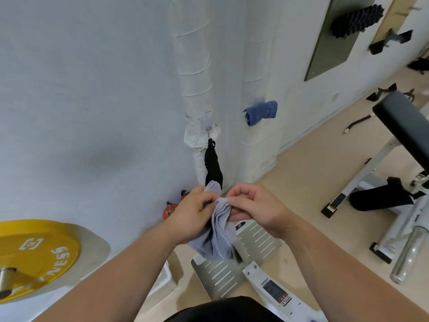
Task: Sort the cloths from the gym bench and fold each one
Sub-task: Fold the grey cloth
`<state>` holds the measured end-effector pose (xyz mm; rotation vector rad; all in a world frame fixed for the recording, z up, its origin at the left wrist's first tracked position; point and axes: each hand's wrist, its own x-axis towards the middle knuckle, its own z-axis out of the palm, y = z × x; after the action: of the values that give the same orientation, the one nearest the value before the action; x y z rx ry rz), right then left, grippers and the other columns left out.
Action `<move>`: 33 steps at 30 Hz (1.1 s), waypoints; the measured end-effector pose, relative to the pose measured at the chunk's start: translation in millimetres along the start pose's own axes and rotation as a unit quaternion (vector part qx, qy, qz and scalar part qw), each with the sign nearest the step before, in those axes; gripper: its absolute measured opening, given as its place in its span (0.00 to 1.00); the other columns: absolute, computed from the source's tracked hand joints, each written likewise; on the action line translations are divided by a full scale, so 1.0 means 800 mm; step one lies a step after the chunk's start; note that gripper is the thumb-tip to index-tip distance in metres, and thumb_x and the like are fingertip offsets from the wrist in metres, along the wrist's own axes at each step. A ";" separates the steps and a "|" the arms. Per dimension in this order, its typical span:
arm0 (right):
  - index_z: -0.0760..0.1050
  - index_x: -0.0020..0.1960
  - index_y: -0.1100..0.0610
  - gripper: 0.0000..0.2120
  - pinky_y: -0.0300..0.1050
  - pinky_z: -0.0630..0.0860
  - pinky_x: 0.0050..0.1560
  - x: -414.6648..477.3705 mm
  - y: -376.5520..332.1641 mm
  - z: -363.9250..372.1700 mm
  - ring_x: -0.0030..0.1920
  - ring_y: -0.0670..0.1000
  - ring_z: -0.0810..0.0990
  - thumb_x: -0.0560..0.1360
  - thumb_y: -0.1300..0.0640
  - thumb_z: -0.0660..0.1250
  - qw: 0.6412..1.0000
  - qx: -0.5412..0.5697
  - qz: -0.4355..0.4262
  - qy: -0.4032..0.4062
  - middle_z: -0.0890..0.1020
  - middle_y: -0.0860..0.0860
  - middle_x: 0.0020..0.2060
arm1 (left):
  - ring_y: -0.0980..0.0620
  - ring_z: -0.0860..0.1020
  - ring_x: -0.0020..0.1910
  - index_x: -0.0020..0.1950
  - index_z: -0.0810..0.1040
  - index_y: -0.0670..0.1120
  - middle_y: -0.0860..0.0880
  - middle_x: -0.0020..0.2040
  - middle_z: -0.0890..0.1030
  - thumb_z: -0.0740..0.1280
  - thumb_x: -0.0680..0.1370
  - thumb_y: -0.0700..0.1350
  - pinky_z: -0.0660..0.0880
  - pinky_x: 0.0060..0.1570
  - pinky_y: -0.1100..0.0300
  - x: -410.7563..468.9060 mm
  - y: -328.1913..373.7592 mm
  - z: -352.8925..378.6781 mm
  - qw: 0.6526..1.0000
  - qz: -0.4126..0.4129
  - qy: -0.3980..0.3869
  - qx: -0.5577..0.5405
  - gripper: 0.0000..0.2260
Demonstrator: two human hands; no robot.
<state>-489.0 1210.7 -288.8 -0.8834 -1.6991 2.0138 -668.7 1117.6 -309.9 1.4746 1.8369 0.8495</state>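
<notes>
A light grey cloth (217, 240) hangs bunched between both hands in the middle of the view. My left hand (190, 217) grips its upper left part, with a corner sticking up above the fingers. My right hand (253, 210) pinches the top edge of the cloth between thumb and fingers. The gym bench (404, 122), with black padding and a white frame, stands at the right. A blue cloth (261, 112) hangs folded on the white wall, and a black cloth (213, 166) hangs from a hook on the wrapped pipe.
A yellow weight plate (37, 254) on a bar sits low at the left. A white slotted metal footplate (234, 261) lies below the hands. A metal barbell (411, 249) and a black pad (380, 198) lie at the right on the beige floor.
</notes>
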 end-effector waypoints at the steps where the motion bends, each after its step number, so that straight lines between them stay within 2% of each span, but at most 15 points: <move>1: 0.79 0.48 0.60 0.01 0.57 0.82 0.56 -0.001 -0.001 -0.002 0.45 0.58 0.84 0.78 0.63 0.69 1.000 -0.004 0.004 -0.001 0.84 0.67 0.47 | 0.56 0.75 0.48 0.49 0.83 0.56 0.50 0.48 0.74 0.65 0.82 0.49 0.71 0.51 0.60 0.002 0.001 -0.001 1.000 0.000 0.009 0.003 0.07; 4: 0.79 0.46 0.60 0.02 0.55 0.83 0.54 -0.001 -0.002 -0.002 0.44 0.55 0.83 0.78 0.64 0.70 0.999 -0.037 -0.011 0.006 0.85 0.61 0.43 | 0.57 0.76 0.45 0.46 0.81 0.59 0.51 0.47 0.73 0.66 0.82 0.48 0.69 0.47 0.64 0.007 0.006 0.001 1.000 0.002 0.025 0.015 0.09; 7: 0.79 0.44 0.58 0.04 0.55 0.82 0.51 0.000 -0.003 -0.007 0.42 0.51 0.81 0.78 0.64 0.71 0.994 -0.094 -0.034 0.032 0.82 0.53 0.38 | 0.52 0.76 0.43 0.46 0.81 0.52 0.51 0.46 0.71 0.65 0.82 0.48 0.73 0.48 0.57 0.010 0.008 0.001 0.998 -0.010 0.047 0.049 0.07; 10: 0.77 0.44 0.54 0.06 0.56 0.80 0.46 0.007 0.003 -0.017 0.38 0.49 0.79 0.78 0.62 0.69 0.970 -0.177 -0.097 0.135 0.81 0.51 0.35 | 0.49 0.76 0.43 0.46 0.81 0.49 0.52 0.45 0.70 0.65 0.82 0.48 0.72 0.48 0.54 0.010 0.011 -0.001 0.994 -0.026 0.084 0.068 0.08; 13: 0.74 0.46 0.53 0.03 0.46 0.72 0.41 0.010 0.012 -0.008 0.36 0.46 0.75 0.79 0.56 0.66 0.970 -0.120 -0.102 0.185 0.78 0.46 0.33 | 0.48 0.75 0.43 0.46 0.80 0.47 0.53 0.45 0.69 0.65 0.82 0.47 0.71 0.45 0.55 0.013 0.026 0.003 0.989 -0.009 0.119 0.086 0.08; 15: 0.74 0.49 0.49 0.09 0.46 0.74 0.44 0.010 0.017 0.002 0.40 0.46 0.77 0.74 0.45 0.67 0.984 -0.036 -0.059 0.163 0.80 0.45 0.37 | 0.47 0.75 0.42 0.46 0.81 0.46 0.52 0.44 0.69 0.66 0.81 0.46 0.70 0.43 0.55 0.018 0.035 0.005 0.984 -0.005 0.149 0.094 0.07; 17: 0.76 0.55 0.47 0.20 0.48 0.80 0.49 0.012 0.024 0.007 0.47 0.48 0.84 0.68 0.40 0.72 0.987 -0.062 -0.041 0.139 0.85 0.47 0.46 | 0.50 0.75 0.41 0.47 0.82 0.47 0.53 0.44 0.70 0.67 0.80 0.44 0.68 0.43 0.58 0.022 0.039 0.004 0.984 -0.005 0.160 0.077 0.05; 18: 0.78 0.56 0.48 0.20 0.50 0.82 0.50 0.015 0.029 0.004 0.48 0.49 0.85 0.67 0.41 0.73 0.981 -0.128 -0.043 0.142 0.86 0.48 0.46 | 0.53 0.75 0.41 0.49 0.83 0.48 0.53 0.44 0.70 0.68 0.80 0.44 0.68 0.43 0.62 0.023 0.038 0.003 0.985 -0.007 0.162 0.057 0.04; 20: 0.80 0.51 0.54 0.15 0.56 0.81 0.50 0.021 0.036 -0.003 0.48 0.54 0.84 0.70 0.46 0.70 0.957 -0.232 -0.027 0.170 0.85 0.52 0.44 | 0.59 0.75 0.43 0.51 0.84 0.51 0.52 0.46 0.71 0.70 0.79 0.42 0.67 0.42 0.72 0.021 0.033 -0.003 0.985 -0.026 0.169 0.008 0.06; 23: 0.78 0.55 0.59 0.09 0.58 0.78 0.56 0.027 0.051 -0.025 0.52 0.59 0.82 0.77 0.55 0.66 0.954 -0.173 0.029 0.242 0.84 0.56 0.49 | 0.60 0.75 0.45 0.56 0.84 0.51 0.46 0.50 0.74 0.64 0.78 0.34 0.68 0.46 0.77 0.017 0.012 -0.016 0.982 -0.067 0.175 -0.031 0.15; 25: 0.72 0.64 0.56 0.14 0.53 0.77 0.58 0.023 0.061 -0.042 0.55 0.57 0.80 0.78 0.59 0.66 0.948 -0.118 0.042 0.292 0.81 0.54 0.53 | 0.60 0.74 0.49 0.58 0.83 0.51 0.46 0.54 0.75 0.59 0.78 0.32 0.68 0.54 0.74 0.009 -0.008 -0.026 0.979 -0.100 0.173 -0.045 0.20; 26: 0.68 0.68 0.53 0.20 0.51 0.76 0.57 0.019 0.067 -0.049 0.55 0.56 0.79 0.78 0.60 0.66 0.946 -0.094 0.047 0.308 0.79 0.52 0.54 | 0.59 0.74 0.52 0.59 0.82 0.51 0.47 0.57 0.75 0.58 0.77 0.32 0.69 0.60 0.68 0.006 -0.018 -0.029 0.976 -0.119 0.175 -0.051 0.21; 28: 0.62 0.71 0.44 0.27 0.51 0.77 0.54 0.013 0.077 -0.057 0.52 0.54 0.80 0.77 0.59 0.67 0.938 -0.077 0.052 0.333 0.80 0.51 0.52 | 0.54 0.74 0.59 0.63 0.81 0.52 0.51 0.62 0.75 0.58 0.78 0.33 0.69 0.62 0.60 -0.001 -0.033 -0.033 0.971 -0.147 0.178 -0.060 0.22; 31: 0.67 0.63 0.43 0.22 0.46 0.75 0.43 0.011 0.080 -0.056 0.41 0.52 0.80 0.75 0.63 0.65 0.936 -0.131 -0.005 0.326 0.81 0.51 0.39 | 0.53 0.73 0.62 0.65 0.79 0.54 0.55 0.64 0.74 0.60 0.78 0.34 0.69 0.58 0.62 -0.006 -0.033 -0.029 0.971 -0.141 0.177 -0.077 0.22; 33: 0.75 0.52 0.47 0.14 0.42 0.73 0.41 0.012 0.073 -0.045 0.39 0.51 0.78 0.75 0.66 0.65 0.938 -0.179 -0.062 0.290 0.80 0.49 0.37 | 0.60 0.75 0.58 0.64 0.79 0.56 0.57 0.62 0.76 0.61 0.79 0.35 0.74 0.51 0.64 -0.007 -0.022 -0.021 0.975 -0.119 0.166 -0.084 0.21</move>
<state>-465.4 1231.3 -350.9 -1.2939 -1.7221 1.1994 -691.4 1107.8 -313.9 1.0291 2.0721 1.1519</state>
